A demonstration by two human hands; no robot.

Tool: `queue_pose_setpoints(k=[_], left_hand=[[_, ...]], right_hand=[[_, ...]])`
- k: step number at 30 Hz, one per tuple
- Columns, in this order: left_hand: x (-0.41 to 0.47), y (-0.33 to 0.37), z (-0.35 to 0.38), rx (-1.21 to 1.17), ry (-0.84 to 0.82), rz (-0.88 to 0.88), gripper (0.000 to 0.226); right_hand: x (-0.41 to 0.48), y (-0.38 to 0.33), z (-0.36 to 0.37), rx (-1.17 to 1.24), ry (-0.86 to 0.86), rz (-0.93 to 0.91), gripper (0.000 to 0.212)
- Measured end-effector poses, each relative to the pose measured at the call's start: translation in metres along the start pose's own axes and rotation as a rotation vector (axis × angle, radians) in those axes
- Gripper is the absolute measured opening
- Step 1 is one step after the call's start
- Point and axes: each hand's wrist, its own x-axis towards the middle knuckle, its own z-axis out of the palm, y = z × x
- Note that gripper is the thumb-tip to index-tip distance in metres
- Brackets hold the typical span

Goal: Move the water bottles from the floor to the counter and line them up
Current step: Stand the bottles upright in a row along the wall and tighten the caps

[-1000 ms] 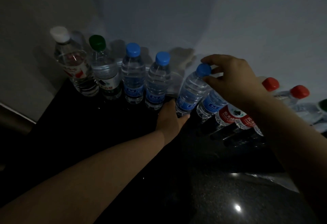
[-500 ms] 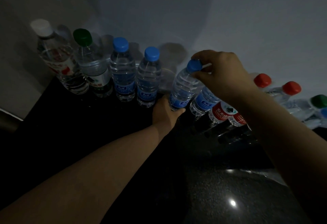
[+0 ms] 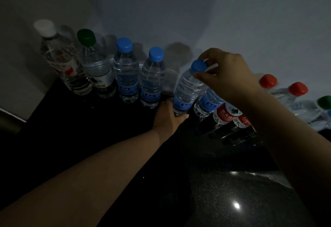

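Bottle (image 3: 186, 90) unmoved on black counter (image 3: 125, 146) by grey wall (image 3: 179, 11).

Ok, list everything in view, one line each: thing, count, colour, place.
White-capped bottle: one, clear, red-and-white label, left end of the row.
Green-capped bottles: two, clear; second from left, and cut off at the right edge.
Blue-capped bottles: four, blue labels, mid-row; the fourth's cap is hidden.
Red-capped bottles: two, red labels, right of the blue ones.
Counter: one, glossy black, under the row.
Wall: grey-white, behind the row.
Left hand: one, grips the base of the third blue-capped bottle.
Right hand: one, pinches that bottle's cap.
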Motion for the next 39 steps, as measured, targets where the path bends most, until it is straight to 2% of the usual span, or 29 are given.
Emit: queue_pose_setpoints(k=[6, 12, 21, 32, 39], left_hand=[[0.003, 0.001, 0.012, -0.011, 0.109, -0.067, 0.056], [0.004, -0.003, 0.013, -0.023, 0.107, -0.061, 0.054], [0.000, 0.000, 0.012, -0.044, 0.133, -0.090, 0.054], [-0.006, 0.001, 0.001, 0.072, 0.243, -0.222, 0.040], [-0.006, -0.003, -0.002, 0.028, 0.277, -0.282, 0.038]], right_hand=[[0.001, -0.001, 0.002, -0.013, 0.017, -0.005, 0.032], [0.000, -0.005, 0.000, -0.025, -0.006, -0.056, 0.040], [0.000, -0.009, 0.002, -0.016, -0.008, -0.079, 0.037], [0.003, -0.019, 0.008, 0.028, 0.004, -0.097, 0.035], [0.007, -0.026, 0.012, 0.057, -0.001, -0.092, 0.037]])
